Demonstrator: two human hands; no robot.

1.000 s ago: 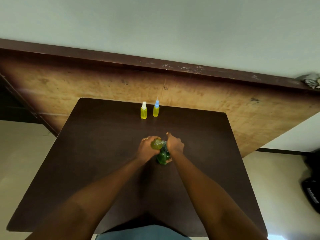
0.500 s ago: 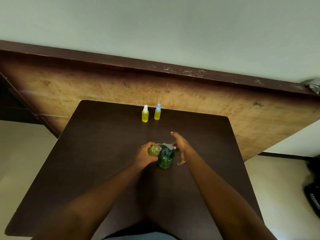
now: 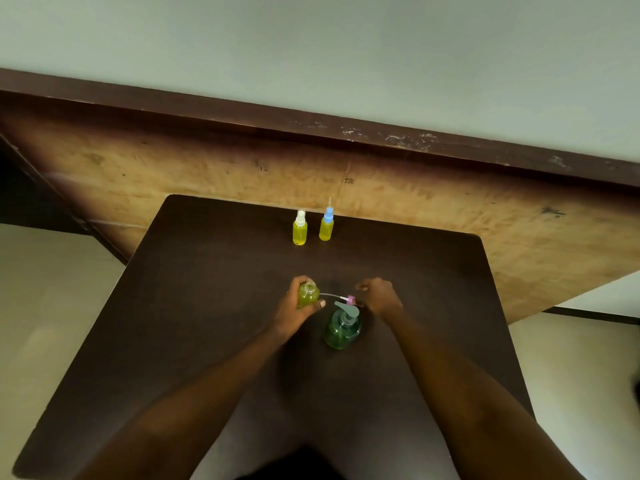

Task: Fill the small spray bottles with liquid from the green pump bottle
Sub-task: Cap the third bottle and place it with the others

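Observation:
My left hand (image 3: 292, 311) grips a small open spray bottle (image 3: 308, 295) holding yellow-green liquid, a little above the dark table (image 3: 207, 306). Just right of it my right hand (image 3: 379, 297) pinches a pink spray cap (image 3: 350, 300), whose thin dip tube points left toward the bottle's mouth. The green pump bottle (image 3: 343, 329) stands upright between my wrists, touched by neither hand. At the table's far edge stand two capped small bottles of yellow liquid, one with a white cap (image 3: 300, 228) and one with a blue cap (image 3: 327, 226).
A worn wooden panel (image 3: 415, 209) with a dark top rail rises right behind the table's far edge. Pale floor lies to both sides of the table.
My right hand left the pump bottle's head, moved right and now holds the pink spray cap. My left hand shifted the small open bottle away from the pump spout to the left.

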